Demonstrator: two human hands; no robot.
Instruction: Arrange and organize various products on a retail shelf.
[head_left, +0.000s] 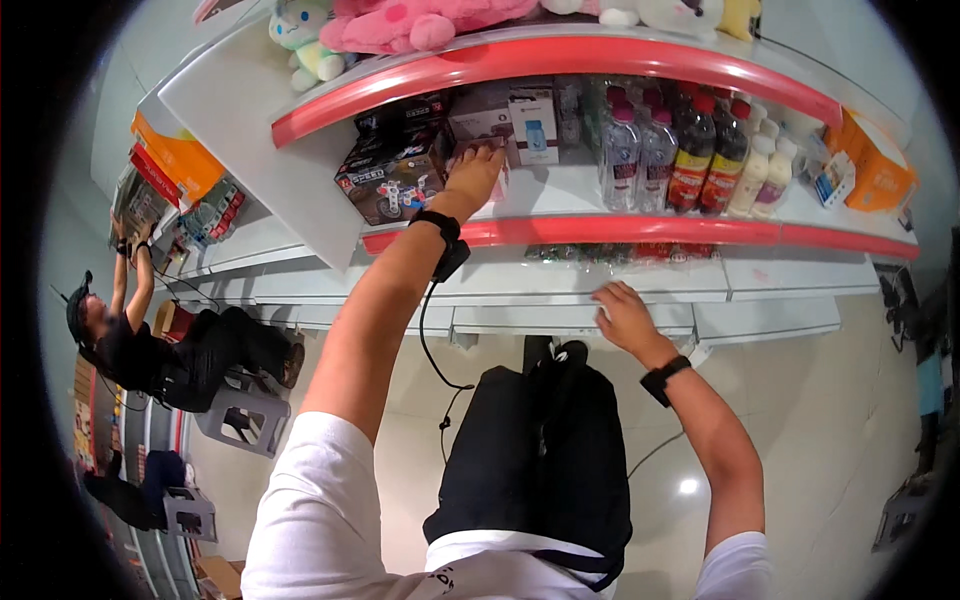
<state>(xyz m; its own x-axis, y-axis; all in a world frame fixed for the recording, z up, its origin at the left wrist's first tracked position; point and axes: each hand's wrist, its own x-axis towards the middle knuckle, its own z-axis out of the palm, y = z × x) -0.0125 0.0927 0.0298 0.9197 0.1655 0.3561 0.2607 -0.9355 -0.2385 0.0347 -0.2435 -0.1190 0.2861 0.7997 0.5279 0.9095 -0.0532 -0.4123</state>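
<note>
My left hand reaches into the middle shelf, its fingers bent over a small pink box and closed on it; the thumb is hidden. Left of that hand stands a dark toy box with a motorbike picture. Just behind are a larger pinkish box and a white box with a blue bottle picture. My right hand holds nothing, its fingers apart, near the edge of the lower white shelf. Both wrists wear black bands, the left one with a cable.
Right of the boxes stand clear bottles, dark drinks with red caps, pale bottles and an orange carton. Plush toys lie on the shelf above. At the left, a seated person reaches into another shelf.
</note>
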